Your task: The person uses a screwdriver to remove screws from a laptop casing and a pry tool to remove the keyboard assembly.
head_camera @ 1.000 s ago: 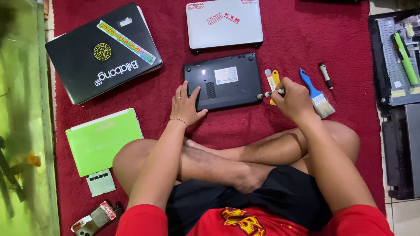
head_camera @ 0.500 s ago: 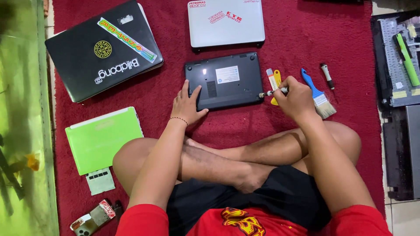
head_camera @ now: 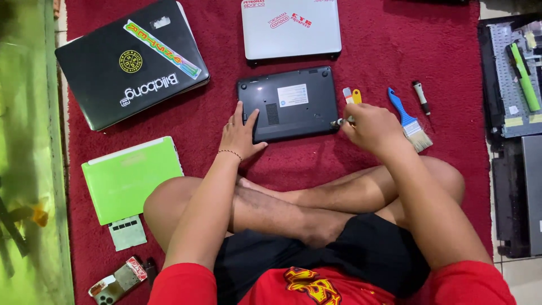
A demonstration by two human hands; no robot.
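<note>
Person seated cross-legged on a red carpet [head_camera: 361, 34]; small dark laptop [head_camera: 291, 104] lies upside down, base up, just ahead of the knees. Left hand [head_camera: 240, 133] rests flat with fingers spread on the laptop's near left corner; right hand [head_camera: 370, 125] is closed around a screwdriver [head_camera: 340, 121], its tip at the laptop's right edge. Just right of that hand lie a blue-handled brush [head_camera: 407, 118] and a black marker [head_camera: 421, 97]; black laptop with stickers [head_camera: 132, 62], white laptop [head_camera: 291, 28] and green laptop [head_camera: 131, 178] lie around.
</note>
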